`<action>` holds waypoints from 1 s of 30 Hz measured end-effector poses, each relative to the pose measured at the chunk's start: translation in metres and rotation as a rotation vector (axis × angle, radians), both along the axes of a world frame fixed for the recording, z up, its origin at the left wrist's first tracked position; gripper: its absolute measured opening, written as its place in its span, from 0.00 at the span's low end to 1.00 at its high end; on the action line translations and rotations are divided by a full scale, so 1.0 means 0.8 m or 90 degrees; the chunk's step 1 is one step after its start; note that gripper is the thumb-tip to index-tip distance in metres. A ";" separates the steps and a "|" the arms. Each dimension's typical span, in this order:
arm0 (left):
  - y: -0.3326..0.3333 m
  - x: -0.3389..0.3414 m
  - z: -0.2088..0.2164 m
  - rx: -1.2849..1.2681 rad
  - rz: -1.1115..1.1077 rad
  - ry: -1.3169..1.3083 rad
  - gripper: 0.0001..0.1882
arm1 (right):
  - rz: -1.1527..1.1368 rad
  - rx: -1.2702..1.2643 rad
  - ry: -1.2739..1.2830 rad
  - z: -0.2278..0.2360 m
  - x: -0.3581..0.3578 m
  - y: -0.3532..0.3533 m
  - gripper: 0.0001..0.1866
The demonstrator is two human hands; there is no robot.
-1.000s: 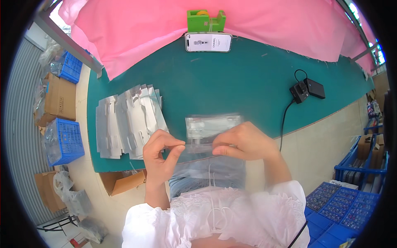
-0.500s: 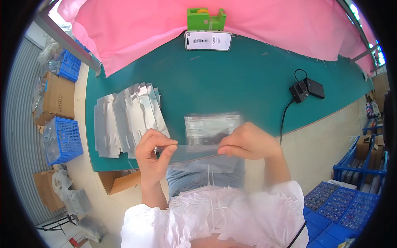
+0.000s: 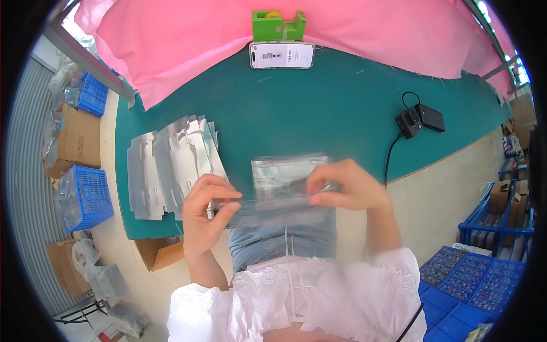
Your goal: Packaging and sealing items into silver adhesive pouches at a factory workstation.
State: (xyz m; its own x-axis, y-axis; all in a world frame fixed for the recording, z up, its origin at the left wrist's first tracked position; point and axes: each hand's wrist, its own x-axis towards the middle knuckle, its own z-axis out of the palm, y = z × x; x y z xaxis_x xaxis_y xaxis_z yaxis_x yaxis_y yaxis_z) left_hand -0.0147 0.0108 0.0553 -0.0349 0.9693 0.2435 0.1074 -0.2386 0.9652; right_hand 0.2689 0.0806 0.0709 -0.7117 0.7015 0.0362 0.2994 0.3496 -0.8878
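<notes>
A thin clear plastic sheet (image 3: 273,210) stretches between my hands above the table's near edge, in front of my lap. My left hand (image 3: 206,214) pinches its left end between thumb and fingers. At the other end, my right hand (image 3: 352,185) grips it with the fingers curled over and the thumb below. Just beyond the sheet, flat clear plastic pieces (image 3: 285,169) with shiny cut-outs lie on the green table (image 3: 319,108). To the left of them, a fanned pile of similar flat clear pieces (image 3: 182,151) lies near my left hand.
At the back, a smartphone (image 3: 281,56) leans by a green tape dispenser (image 3: 278,25) on pink cloth (image 3: 194,34). A small black device (image 3: 409,122) with a cable sits at the right. Blue crates (image 3: 88,199) and cartons stand leftward; blue compartment trays (image 3: 473,273) are at right.
My right hand has risen a little and its fingers and thumb are wider apart. The plastic sheet has tilted between my hands. The left hand has shifted slightly left.
</notes>
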 end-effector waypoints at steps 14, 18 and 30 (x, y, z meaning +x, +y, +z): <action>0.030 0.044 -0.038 0.128 -0.153 0.470 0.11 | -0.233 0.340 -0.101 -0.062 0.052 -0.035 0.07; 0.024 0.047 -0.066 0.181 -0.103 0.553 0.09 | -0.236 0.369 -0.137 -0.085 0.053 -0.048 0.08; -0.005 0.055 -0.063 0.165 -0.105 0.556 0.09 | -0.190 0.408 -0.217 -0.078 0.047 -0.071 0.10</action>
State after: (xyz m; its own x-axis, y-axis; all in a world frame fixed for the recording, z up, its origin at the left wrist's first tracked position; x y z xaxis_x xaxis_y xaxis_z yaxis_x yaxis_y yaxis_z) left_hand 0.0290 0.0068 0.0046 0.3961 0.8576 0.3281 0.7176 -0.5120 0.4721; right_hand 0.3064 0.0236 0.0088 -0.5406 0.7811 0.3126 0.6813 0.6244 -0.3821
